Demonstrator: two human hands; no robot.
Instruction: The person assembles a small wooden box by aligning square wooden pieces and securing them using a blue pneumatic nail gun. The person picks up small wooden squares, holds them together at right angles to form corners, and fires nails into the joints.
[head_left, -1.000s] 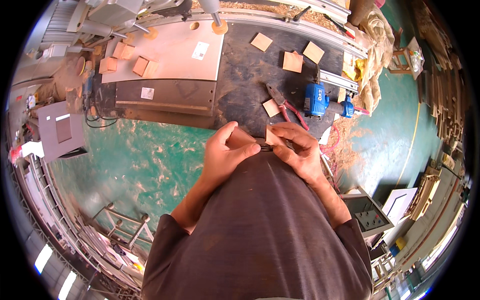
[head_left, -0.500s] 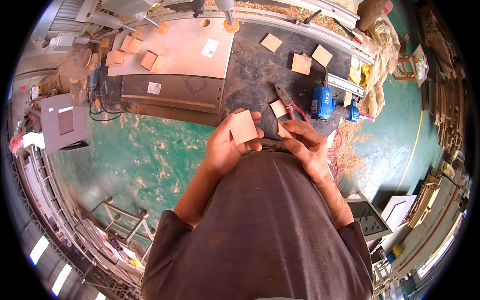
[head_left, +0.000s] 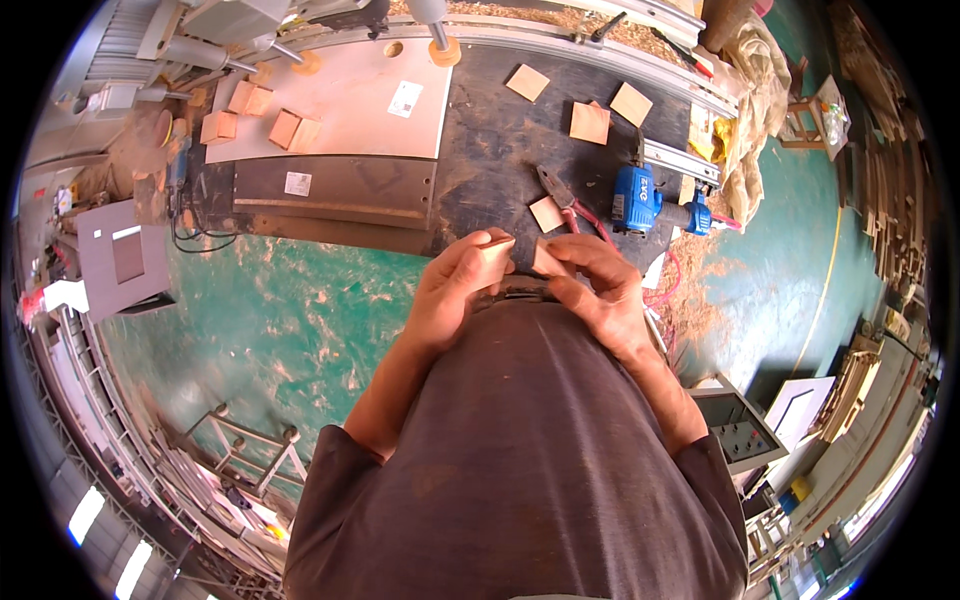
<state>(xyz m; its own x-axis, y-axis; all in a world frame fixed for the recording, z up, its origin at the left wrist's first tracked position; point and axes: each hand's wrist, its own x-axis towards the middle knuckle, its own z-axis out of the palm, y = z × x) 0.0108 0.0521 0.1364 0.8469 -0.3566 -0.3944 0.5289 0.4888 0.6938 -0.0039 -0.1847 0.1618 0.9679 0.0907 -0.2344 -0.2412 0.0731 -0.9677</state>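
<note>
My left hand (head_left: 452, 283) is closed around a small wooden square (head_left: 492, 258), which is tilted so that its edge shows. Close to its right, my right hand (head_left: 603, 284) pinches another small wooden piece (head_left: 545, 260) between thumb and fingers. The two pieces are a short gap apart, just in front of my body at the near edge of the dark workbench (head_left: 480, 160). Beyond my right hand lie pliers (head_left: 562, 195) with red handles, partly over a wooden square (head_left: 546, 213). A blue pneumatic nail gun (head_left: 640, 200) rests to their right.
Several loose wooden squares (head_left: 590, 122) lie at the bench's far right. Small wooden boxes (head_left: 294, 130) stand on a pale panel (head_left: 340, 100) at the left, with a brown board (head_left: 330, 195) nearer. Machine clamps (head_left: 440, 40) reach over the back. A red hose (head_left: 668, 285) hangs at the right.
My left hand has turned and closed, tipping its wooden square from face-up to edge-on. My right hand has moved left with its piece, narrowing the gap. The view has shifted slightly.
</note>
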